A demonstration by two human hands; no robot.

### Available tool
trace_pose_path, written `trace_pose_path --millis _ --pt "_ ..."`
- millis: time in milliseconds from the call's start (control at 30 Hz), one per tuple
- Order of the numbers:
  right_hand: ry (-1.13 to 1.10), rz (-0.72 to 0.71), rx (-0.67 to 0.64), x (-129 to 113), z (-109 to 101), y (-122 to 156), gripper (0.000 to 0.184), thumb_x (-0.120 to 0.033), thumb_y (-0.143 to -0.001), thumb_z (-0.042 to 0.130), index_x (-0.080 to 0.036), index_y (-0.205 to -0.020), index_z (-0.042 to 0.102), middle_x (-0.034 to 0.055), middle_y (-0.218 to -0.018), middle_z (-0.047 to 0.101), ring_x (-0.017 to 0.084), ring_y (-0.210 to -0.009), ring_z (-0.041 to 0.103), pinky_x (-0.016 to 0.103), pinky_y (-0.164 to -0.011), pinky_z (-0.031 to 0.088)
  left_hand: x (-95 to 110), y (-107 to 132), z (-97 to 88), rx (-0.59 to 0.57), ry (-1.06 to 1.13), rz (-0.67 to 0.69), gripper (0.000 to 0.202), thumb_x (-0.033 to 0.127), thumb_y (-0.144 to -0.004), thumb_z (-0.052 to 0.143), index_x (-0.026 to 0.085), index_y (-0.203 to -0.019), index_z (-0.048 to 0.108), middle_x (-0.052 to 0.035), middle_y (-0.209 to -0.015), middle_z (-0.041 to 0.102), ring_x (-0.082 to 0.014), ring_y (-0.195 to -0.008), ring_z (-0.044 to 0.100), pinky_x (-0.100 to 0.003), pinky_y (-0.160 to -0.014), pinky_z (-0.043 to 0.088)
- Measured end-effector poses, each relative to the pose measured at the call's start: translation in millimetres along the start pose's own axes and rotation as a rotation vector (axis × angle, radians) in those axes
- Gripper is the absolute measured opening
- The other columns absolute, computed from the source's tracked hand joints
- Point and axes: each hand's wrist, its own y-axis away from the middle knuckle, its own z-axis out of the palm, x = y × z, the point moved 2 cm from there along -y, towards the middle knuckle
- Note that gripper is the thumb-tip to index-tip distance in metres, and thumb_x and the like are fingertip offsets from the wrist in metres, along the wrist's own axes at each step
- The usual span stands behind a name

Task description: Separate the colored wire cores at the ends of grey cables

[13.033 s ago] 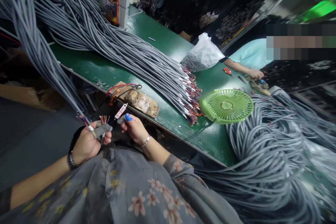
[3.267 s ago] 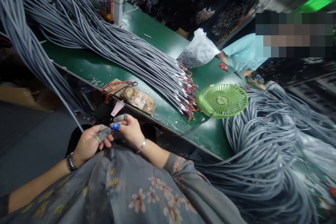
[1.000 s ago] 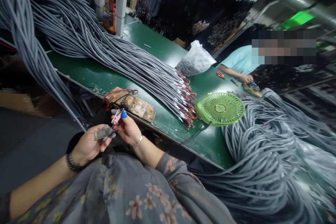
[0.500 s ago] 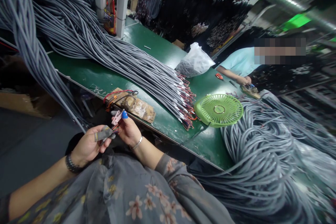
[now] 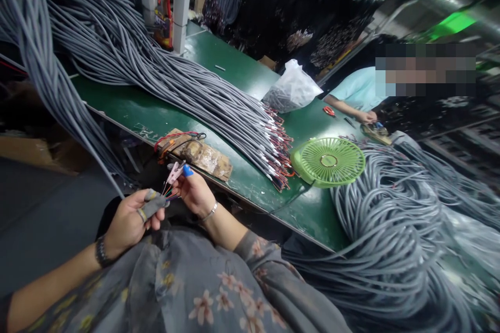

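Observation:
My left hand (image 5: 130,218), with grey covers on its fingers, is closed around the end of a grey cable (image 5: 111,177). Thin coloured wires (image 5: 167,193) fan out from its fingertips toward my right hand. A blue cover sits on the thumb of my right hand (image 5: 195,191), whose fingers are pinched on a pink clip (image 5: 174,173) beside the wires. Whether those fingers also grip some wires cannot be made out. Just beyond my hands, a worn wooden block (image 5: 203,156) with red and black leads lies at the table's edge.
On the green table (image 5: 250,200) lies a thick bundle of grey cables (image 5: 203,93) with stripped ends. A green fan (image 5: 328,161), a plastic bag (image 5: 292,88), red-handled tool (image 5: 328,111) and coiled cables (image 5: 386,218) are to the right. A co-worker's hand (image 5: 367,117) works across the table.
My hands have moved slightly apart, and the coloured wires between them now show spread out. The pink clip is tilted more upright. The view has shifted a little.

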Motion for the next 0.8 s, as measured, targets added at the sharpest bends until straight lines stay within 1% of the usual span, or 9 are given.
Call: trace_pose_path --millis 167,300,400,600,700,800 --pt "0.003 -0.018 -0.016 -2 3 -1 0.046 -0.063 -0.092 0.082 -0.018 -0.086 0.074 0.001 -0.073 0.066 0.013 -0.065 0.057 0.023 -0.06 0.052 8 -4 7.8 0.042 0.085 -0.031 0.031 0.038 -0.054 0.093 0.02 -0.057 0.069 -0.0005 -0.049 0.068 -0.0101 -0.036 0.054 -0.02 -0.038 0.039" --pt "0.003 0.027 -0.04 -4 7 -3 0.049 -0.066 -0.092 0.08 -0.019 -0.087 0.074 0.0019 -0.079 0.07 0.013 -0.065 0.058 0.024 -0.06 0.053 8 -7 9.4 0.044 0.109 -0.057 0.031 0.037 -0.051 0.094 0.019 -0.057 0.069 0.0004 -0.048 0.068 -0.0094 -0.035 0.054 -0.019 -0.038 0.039" --pt "-0.004 0.043 -0.019 -4 8 -5 0.045 -0.062 -0.093 0.081 -0.018 -0.086 0.074 0.0033 -0.081 0.073 0.014 -0.068 0.062 0.025 -0.061 0.053 5 -10 8.8 0.038 0.102 -0.057 0.032 0.038 -0.052 0.095 0.018 -0.058 0.069 0.0001 -0.049 0.068 -0.009 -0.035 0.054 -0.018 -0.038 0.038" --pt "-0.061 0.024 0.056 -1 10 -6 0.038 -0.053 -0.093 0.085 -0.018 -0.084 0.074 0.0029 -0.079 0.074 0.014 -0.07 0.065 0.025 -0.066 0.053 2 -13 8.1 0.027 0.075 -0.061 0.033 0.039 -0.053 0.094 0.018 -0.058 0.069 0.0004 -0.048 0.067 -0.009 -0.035 0.054 -0.017 -0.036 0.033" --pt "-0.075 0.026 0.041 -2 12 -5 0.04 -0.054 -0.094 0.084 -0.017 -0.083 0.073 0.0028 -0.078 0.073 0.013 -0.067 0.063 0.024 -0.063 0.052 4 -12 9.5 0.051 0.083 -0.065 0.031 0.037 -0.051 0.092 0.018 -0.055 0.068 0.0004 -0.047 0.066 -0.0085 -0.034 0.052 -0.017 -0.035 0.033" --pt "-0.069 0.027 0.008 -4 15 -3 0.047 -0.06 -0.095 0.081 -0.018 -0.078 0.07 0.0014 -0.073 0.071 0.012 -0.062 0.059 0.022 -0.057 0.049 6 -11 10.3 0.092 0.095 -0.079 0.029 0.036 -0.047 0.091 0.018 -0.053 0.069 -0.0001 -0.046 0.066 -0.0082 -0.032 0.052 -0.016 -0.034 0.033"
